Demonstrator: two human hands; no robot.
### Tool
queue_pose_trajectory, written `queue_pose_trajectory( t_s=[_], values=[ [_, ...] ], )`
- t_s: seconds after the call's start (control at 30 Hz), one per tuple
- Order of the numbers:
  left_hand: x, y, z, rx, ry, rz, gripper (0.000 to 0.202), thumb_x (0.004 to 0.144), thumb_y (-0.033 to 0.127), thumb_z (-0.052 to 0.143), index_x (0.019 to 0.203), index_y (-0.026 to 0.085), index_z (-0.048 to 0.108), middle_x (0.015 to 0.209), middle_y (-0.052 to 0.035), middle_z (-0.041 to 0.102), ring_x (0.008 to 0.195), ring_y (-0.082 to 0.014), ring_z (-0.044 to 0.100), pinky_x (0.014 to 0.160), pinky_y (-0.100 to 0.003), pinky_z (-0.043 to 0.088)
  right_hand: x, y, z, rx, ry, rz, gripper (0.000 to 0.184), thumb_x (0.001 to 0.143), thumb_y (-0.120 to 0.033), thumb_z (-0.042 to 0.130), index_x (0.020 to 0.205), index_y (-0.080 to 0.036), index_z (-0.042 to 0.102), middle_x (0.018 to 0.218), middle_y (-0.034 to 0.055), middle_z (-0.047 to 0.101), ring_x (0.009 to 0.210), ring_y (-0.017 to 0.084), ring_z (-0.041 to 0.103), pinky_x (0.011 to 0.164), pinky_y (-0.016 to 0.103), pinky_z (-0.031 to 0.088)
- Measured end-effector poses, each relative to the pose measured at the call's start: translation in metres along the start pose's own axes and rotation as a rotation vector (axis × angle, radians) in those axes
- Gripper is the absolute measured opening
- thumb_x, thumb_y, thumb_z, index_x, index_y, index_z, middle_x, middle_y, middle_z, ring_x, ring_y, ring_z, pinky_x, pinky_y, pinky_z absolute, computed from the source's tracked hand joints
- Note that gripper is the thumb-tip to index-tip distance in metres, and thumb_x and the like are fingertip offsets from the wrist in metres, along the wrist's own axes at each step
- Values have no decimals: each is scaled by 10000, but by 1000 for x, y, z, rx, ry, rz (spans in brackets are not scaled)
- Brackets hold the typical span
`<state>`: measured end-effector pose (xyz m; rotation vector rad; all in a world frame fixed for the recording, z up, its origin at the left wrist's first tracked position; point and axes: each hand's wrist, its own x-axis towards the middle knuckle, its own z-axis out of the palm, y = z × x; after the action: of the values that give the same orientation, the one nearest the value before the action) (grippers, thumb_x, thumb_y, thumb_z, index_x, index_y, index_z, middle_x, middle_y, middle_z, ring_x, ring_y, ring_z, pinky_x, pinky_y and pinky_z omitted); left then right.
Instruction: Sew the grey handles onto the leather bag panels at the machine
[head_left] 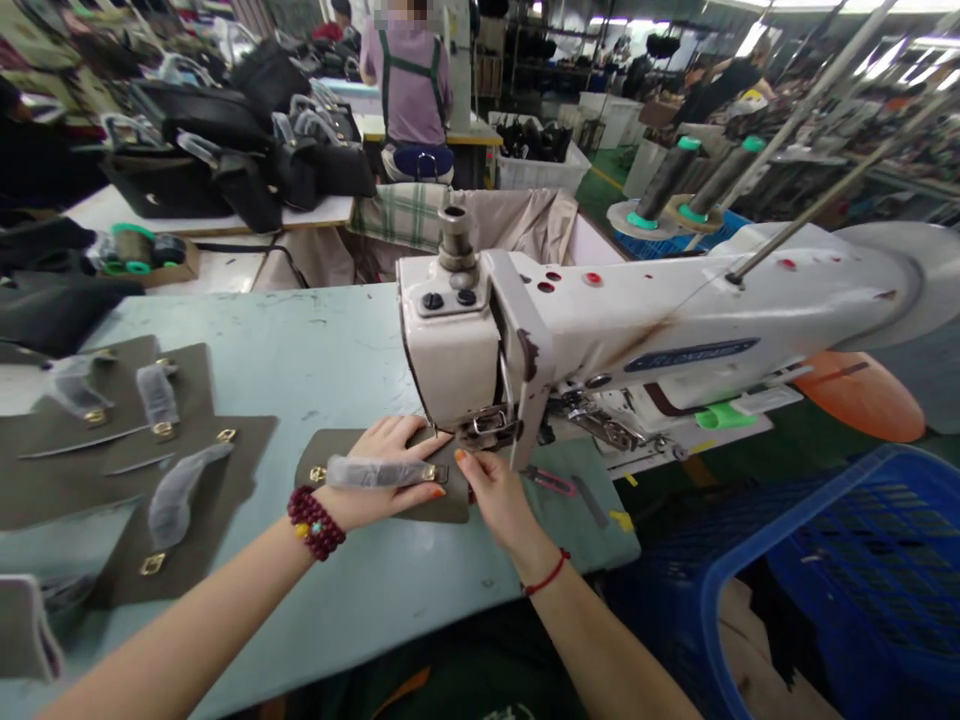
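Observation:
A grey-brown bag panel [442, 508] lies under the head of a white sewing machine [450, 345]. Fixed to it is a bag handle [375, 472] in clear plastic wrap, with gold buckles at both ends. My left hand [386, 450] lies on the panel with thumb and fingers spread, and the handle passes across its back. At the panel's right end, close by the presser foot [487, 428], my right hand [495, 495] has its thumb and fingers pinched on the edge. The needle's tip is hard to make out.
More panels with wrapped handles [180, 490] lie on the left of the pale green table [315, 340]. Pink-handled snips [553, 482] rest right of the machine head. A blue basket [825, 500] stands at lower right. Beyond are black bags [202, 150] and a seated person [412, 80].

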<state>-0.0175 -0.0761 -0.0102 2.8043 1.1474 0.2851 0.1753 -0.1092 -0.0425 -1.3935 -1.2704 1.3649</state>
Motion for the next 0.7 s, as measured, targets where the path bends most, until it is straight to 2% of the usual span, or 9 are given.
queue_pose_trajectory(
  t_s=[0.17, 0.27, 0.43, 0.57, 0.7],
  values=[
    [0, 42, -12, 97, 23, -253, 541, 847, 590, 458, 1252, 242, 550, 1102, -140, 521, 997, -321, 492, 863, -461, 414, 3, -3, -16, 8, -66, -40, 444, 845, -522, 512, 651, -139, 628, 606, 4, 576, 613, 132, 530, 552, 211, 388],
    [3, 56, -15, 134, 48, -347, 520, 840, 575, 479, 1233, 245, 565, 1110, -147, 526, 990, -333, 492, 858, -481, 414, -5, 1, -24, 24, -103, -35, 411, 847, -514, 529, 730, -143, 662, 710, 23, 632, 691, 160, 588, 586, 223, 439],
    [3, 58, -12, 149, 51, -360, 463, 858, 540, 466, 1205, 255, 581, 1117, -142, 533, 1025, -333, 492, 878, -490, 408, -31, 25, -30, 114, -224, 17, 372, 894, -495, 493, 932, -161, 652, 827, 47, 688, 691, 165, 660, 589, 236, 495],
    [3, 54, -9, 160, 32, -351, 448, 866, 542, 451, 1179, 254, 592, 1115, -138, 540, 1025, -327, 496, 869, -481, 416, -42, 39, -28, 115, -197, -31, 373, 923, -467, 469, 865, -140, 639, 792, 78, 713, 722, 173, 686, 616, 235, 505],
    [4, 51, -10, 164, 37, -337, 428, 875, 537, 445, 1141, 246, 609, 1103, -133, 553, 990, -311, 505, 863, -468, 418, -42, 34, -25, 129, -155, -43, 393, 923, -468, 471, 794, -136, 639, 765, 87, 717, 676, 162, 683, 600, 226, 505]
  ],
)
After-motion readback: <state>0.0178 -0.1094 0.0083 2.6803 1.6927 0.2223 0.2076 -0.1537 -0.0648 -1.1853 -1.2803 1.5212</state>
